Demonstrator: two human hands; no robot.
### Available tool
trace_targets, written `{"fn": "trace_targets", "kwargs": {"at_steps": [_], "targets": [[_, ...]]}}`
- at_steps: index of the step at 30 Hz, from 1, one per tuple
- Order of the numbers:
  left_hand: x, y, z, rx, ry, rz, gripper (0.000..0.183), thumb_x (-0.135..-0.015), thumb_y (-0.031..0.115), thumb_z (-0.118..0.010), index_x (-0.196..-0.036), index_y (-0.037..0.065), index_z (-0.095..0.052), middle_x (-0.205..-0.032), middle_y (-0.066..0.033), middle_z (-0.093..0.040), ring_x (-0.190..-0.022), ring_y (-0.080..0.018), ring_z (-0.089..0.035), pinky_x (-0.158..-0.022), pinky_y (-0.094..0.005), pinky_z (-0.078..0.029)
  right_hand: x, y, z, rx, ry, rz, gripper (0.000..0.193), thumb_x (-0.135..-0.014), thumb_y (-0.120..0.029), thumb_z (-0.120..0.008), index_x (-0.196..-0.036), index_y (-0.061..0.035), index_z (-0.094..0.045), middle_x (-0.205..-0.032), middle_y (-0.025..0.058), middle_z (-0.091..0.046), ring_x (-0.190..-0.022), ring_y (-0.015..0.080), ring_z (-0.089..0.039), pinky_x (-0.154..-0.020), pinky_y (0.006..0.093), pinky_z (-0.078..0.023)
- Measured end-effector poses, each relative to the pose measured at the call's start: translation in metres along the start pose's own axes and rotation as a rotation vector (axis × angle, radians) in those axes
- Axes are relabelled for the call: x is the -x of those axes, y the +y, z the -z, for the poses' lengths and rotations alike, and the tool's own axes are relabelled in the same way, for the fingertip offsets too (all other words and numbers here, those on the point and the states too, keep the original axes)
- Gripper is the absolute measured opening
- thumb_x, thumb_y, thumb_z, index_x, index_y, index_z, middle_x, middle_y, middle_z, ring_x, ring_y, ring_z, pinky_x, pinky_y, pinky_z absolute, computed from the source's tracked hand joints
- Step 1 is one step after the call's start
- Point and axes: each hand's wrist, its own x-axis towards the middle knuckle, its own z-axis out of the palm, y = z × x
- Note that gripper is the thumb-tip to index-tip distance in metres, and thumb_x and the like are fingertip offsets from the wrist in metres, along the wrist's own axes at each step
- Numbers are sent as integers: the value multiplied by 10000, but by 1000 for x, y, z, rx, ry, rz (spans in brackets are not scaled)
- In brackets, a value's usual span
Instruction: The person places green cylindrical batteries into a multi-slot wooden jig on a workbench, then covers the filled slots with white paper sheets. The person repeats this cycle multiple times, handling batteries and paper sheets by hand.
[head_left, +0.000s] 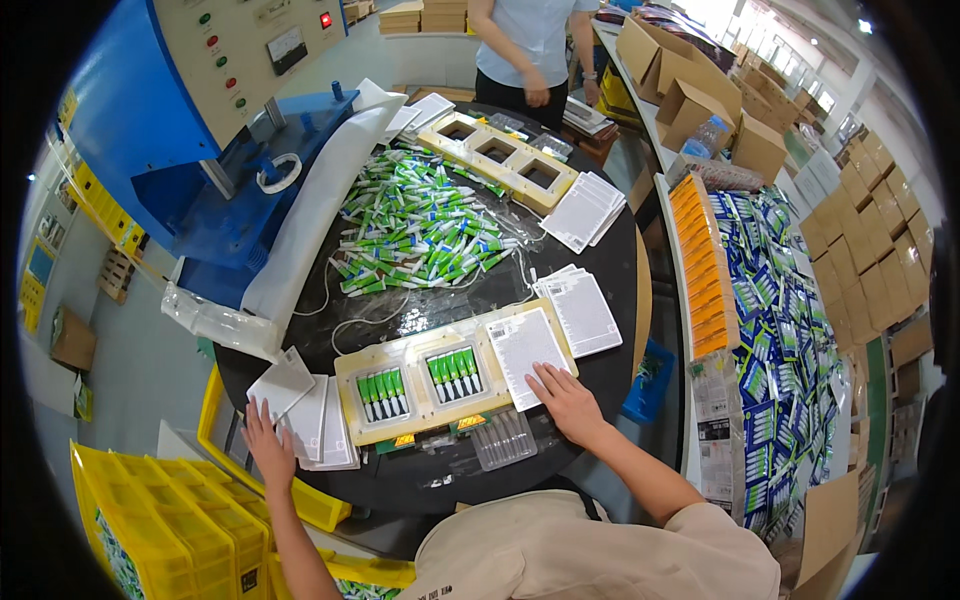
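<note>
A cream-coloured tray mould (370, 437) lies across the near part of the black round table. Two of its openings hold clear blisters with rows of small green-and-white tubes (454, 373). A white printed card (527, 352) covers the third opening, on the right. My right hand (567, 400) rests on that card's lower right edge, fingers stretched out. My left hand (268, 447) has its fingers spread at the edge of a fanned stack of white cards (318, 425); whether it grips one I cannot tell. An unfilled clear blister (503, 441) lies below the mould.
A heap of green-and-white tubes (420, 225) covers the table's middle. Beyond it lies another cream mould (500, 158), with card stacks (583, 312) at the right. A blue machine (220, 190) stands at the left, yellow crates (165, 510) at lower left. Another person (530, 55) stands across the table.
</note>
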Motion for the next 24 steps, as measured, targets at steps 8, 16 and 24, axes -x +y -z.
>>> {"fn": "trace_targets", "kwargs": {"at_steps": [8, 16, 24], "targets": [[-21, -41, -25, 44, -362, 59, 708, -911, 344, -709, -1522, 113, -437, -1587, -188, -397, -1468, -399, -357, -1152, -670, -272, -27, 96, 9, 260, -42, -245, 706, -806, 3, -637, -1486, -18, -448, -1565, 254, -388, -1469, 381, -378, -1192, 543, -327], [-29, -43, -29, 130, -320, -79, 483, -948, 289, -676, -1327, 44, -503, -1524, -234, -440, -1397, -430, -425, -1140, -599, -354, -4, 130, -4, 184, 5, -80, 406, -914, -47, -535, -1310, 21, -591, -1342, 223, -626, -1250, 346, -616, -1032, 414, -514], [-48, -71, -5, -151, -469, -384, 679, -851, 91, -653, -1497, 128, -448, -1549, -156, -445, -1362, -420, -459, -1128, -462, -410, -22, 50, 90, -82, 342, -289, 440, -791, 74, -576, -1203, -27, -693, -1217, 184, -702, -1138, 357, -670, -976, 424, -544]]}}
